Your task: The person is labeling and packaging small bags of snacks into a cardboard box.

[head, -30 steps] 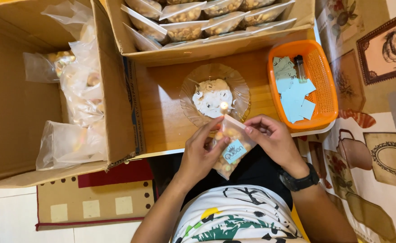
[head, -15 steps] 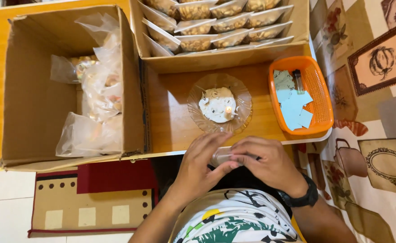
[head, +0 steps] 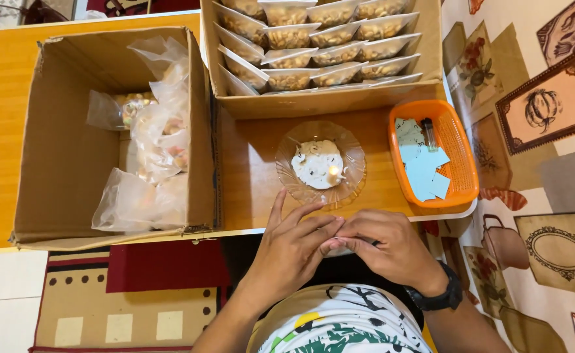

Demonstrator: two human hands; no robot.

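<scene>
The orange-brown wooden worktop (head: 255, 176) carries an open brown cardboard box (head: 65, 163) at left, holding loose clear plastic bags (head: 150, 144), and a second cardboard box (head: 327, 101) at the far edge, packed with upright rows of filled clear nut pouches (head: 313, 46). A clear glass dish (head: 349, 186) with a lit white candle stub (head: 332, 172) sits centre. An orange plastic basket (head: 461, 150) at right contains pale blue square paper labels (head: 425, 170). At the near edge, the left hand (head: 294, 252) and right hand (head: 385, 248) meet fingertip to fingertip, grips pinched together on a small clear plastic pouch (head: 341, 250), which is mostly hidden and lies between them, equally near both, its long axis indeterminable.
</scene>
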